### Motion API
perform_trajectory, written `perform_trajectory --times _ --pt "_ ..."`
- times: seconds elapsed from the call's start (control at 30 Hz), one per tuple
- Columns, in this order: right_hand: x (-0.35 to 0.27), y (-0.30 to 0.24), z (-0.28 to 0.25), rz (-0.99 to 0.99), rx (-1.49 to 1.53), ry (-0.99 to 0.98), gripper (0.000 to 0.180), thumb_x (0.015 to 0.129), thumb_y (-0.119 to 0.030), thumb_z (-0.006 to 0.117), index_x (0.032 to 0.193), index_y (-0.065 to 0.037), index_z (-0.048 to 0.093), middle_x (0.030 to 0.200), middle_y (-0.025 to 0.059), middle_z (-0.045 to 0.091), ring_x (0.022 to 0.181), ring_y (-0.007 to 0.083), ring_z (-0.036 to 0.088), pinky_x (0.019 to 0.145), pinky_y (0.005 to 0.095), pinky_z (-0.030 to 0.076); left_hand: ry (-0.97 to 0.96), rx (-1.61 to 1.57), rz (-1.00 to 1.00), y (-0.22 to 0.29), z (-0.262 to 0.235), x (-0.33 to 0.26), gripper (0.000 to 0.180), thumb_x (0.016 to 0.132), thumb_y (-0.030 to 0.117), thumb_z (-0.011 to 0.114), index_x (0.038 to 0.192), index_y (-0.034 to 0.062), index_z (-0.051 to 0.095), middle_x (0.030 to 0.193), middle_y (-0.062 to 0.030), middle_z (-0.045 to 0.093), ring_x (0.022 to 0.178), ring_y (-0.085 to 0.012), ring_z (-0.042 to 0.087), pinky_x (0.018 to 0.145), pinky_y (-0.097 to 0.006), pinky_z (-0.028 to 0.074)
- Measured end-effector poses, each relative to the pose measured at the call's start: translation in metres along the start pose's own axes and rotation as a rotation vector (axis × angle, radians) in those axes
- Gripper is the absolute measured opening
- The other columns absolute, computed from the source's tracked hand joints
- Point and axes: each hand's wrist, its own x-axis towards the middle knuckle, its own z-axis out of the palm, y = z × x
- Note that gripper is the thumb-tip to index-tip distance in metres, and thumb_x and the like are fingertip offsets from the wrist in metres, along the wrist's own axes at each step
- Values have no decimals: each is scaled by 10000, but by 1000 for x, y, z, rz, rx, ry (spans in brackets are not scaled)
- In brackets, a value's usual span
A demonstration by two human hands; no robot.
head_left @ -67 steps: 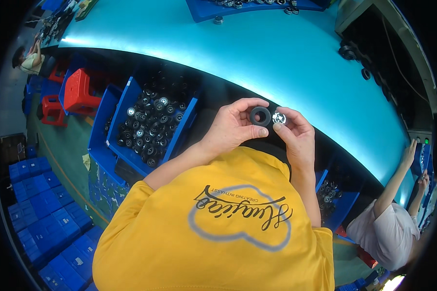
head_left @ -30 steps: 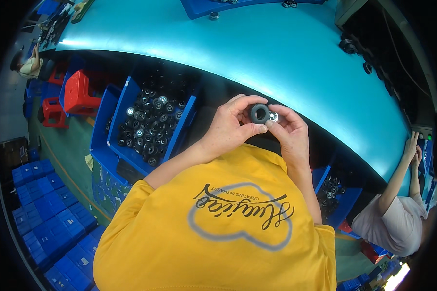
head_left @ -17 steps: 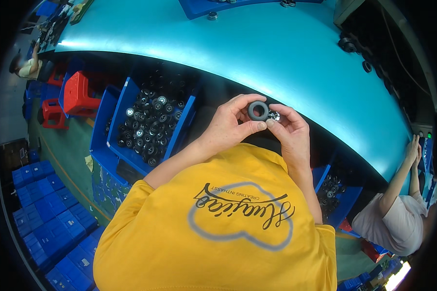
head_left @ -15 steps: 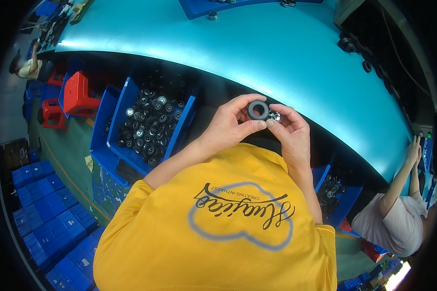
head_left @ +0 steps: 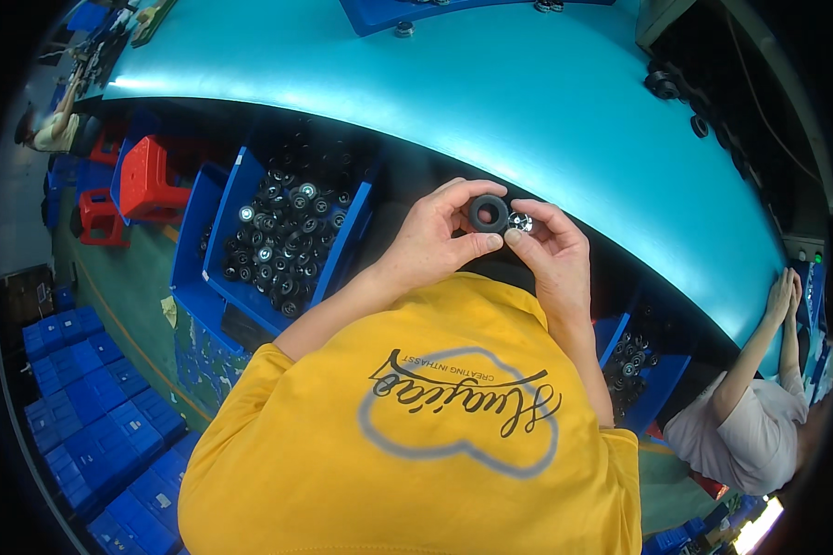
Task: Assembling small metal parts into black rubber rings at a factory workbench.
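In front of my chest, near the table edge, my left hand (head_left: 438, 229) is closed on a small black rubber tyre (head_left: 502, 218), pinched between thumb and fingers with its round hole in view. Right beside it, my right hand (head_left: 559, 248) grips a small shiny silver wheel rim (head_left: 520, 222) with spokes. The tyre and the rim are side by side, very close; whether they touch, I cannot tell. My fingertips hide part of both.
The turquoise table (head_left: 416, 88) curves ahead, a blue tray (head_left: 370, 20) and a loose wheel (head_left: 404, 29) at its far side. Blue bins of wheels stand left (head_left: 319, 287) and right (head_left: 676, 375). A red stool (head_left: 153, 180) is left; a co-worker (head_left: 740, 425) sits right.
The tyre has shifted slightly left and turned a little in my left hand. The rim has also moved slightly, showing more of its spoked face. Both grips stay closed.
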Motion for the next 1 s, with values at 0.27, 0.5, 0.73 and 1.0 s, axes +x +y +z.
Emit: perform_trajectory --times 0.27,0.5,0.73,1.0 --pt "0 1 -1 -12 6 -6 335 867 72 729 1194 9 689 1100 13 579 964 79 621 885 233 519 13 142 -6 6 3 -1 503 888 -36 716 1361 32 558 1107 -27 590 1055 -106 605 924 -259 547" --pt "-2 -6 5 -19 100 17 343 886 56 721 1219 28 643 1050 35 628 963 90 630 886 244 526 -81 42 -60 4 3 -5 420 1040 212 582 1419 65 480 1123 -119 639 904 -137 638 819 -299 549" --pt "-6 -1 -4 -155 78 48 280 920 -29 744 1174 -1 628 988 20 659 909 81 613 787 232 518 -240 -765 -226 -11 0 -2 621 1098 528 221 1421 52 456 1079 -256 680 789 -241 673 760 -366 556" --pt "-8 -3 -1 -140 49 50 248 959 -122 729 1171 -2 684 1003 28 685 875 85 635 788 233 527 -260 -849 -257 -12 -3 -2 670 1088 568 170 1432 62 442 1035 -234 684 766 -228 675 703 -350 555"
